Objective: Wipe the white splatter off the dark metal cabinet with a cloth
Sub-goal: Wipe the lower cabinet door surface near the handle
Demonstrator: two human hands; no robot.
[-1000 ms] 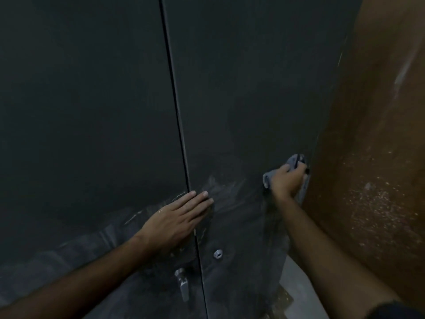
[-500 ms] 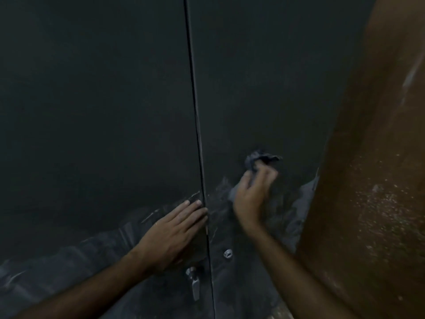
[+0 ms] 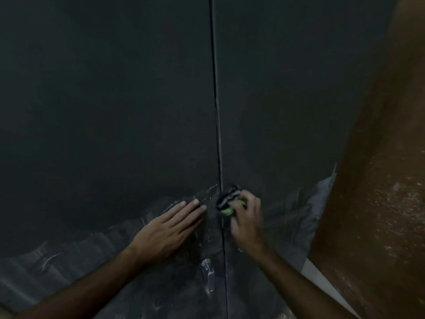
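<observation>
Wiping step in hand: right hand [image 3: 247,217], grip clamped on bunched dark-and-green cloth [image 3: 227,200], presses it at centre seam of dark metal cabinet [image 3: 287,100]. Left hand [image 3: 171,229] flat, fingers spread, bracing left door. Whitish smeared splatter [image 3: 92,247] along lower doors; next move likely calls for firm strokes downward.

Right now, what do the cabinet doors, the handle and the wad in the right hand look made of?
Doors: dark matt painted sheet metal, apparently; flat, thin seam.
Handle: bright metal, likely; it glints.
Wad: soft crumpled cloth, dark with a green patch, blurred.

Both forearms bare, no sleeves/gloves/rings seen; left grip [image 3: 170,229] & right grip [image 3: 247,218] bare too.
</observation>
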